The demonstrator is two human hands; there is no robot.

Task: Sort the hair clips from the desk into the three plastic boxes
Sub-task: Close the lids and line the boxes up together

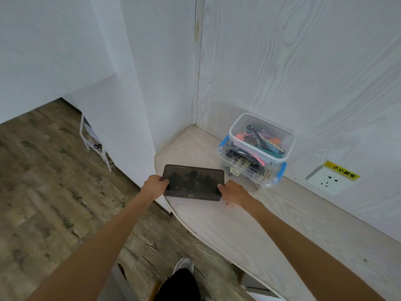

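A flat dark smoky plastic box (193, 183) with its lid on lies near the left end of the pale wooden desk (249, 224). My left hand (154, 186) grips its left end and my right hand (233, 192) grips its right end. Behind it, near the wall corner, a clear box full of colourful hair clips (261, 135) is stacked on a larger clear box with blue latches (251, 168) that also holds clips. No loose clips show on the desk.
A wall socket with a yellow warning label (332, 180) sits on the wood-grain wall at the right. The desk's rounded edge drops to a wood-pattern floor on the left, where a white metal rack (93, 142) stands. My shoe (184, 266) shows below.
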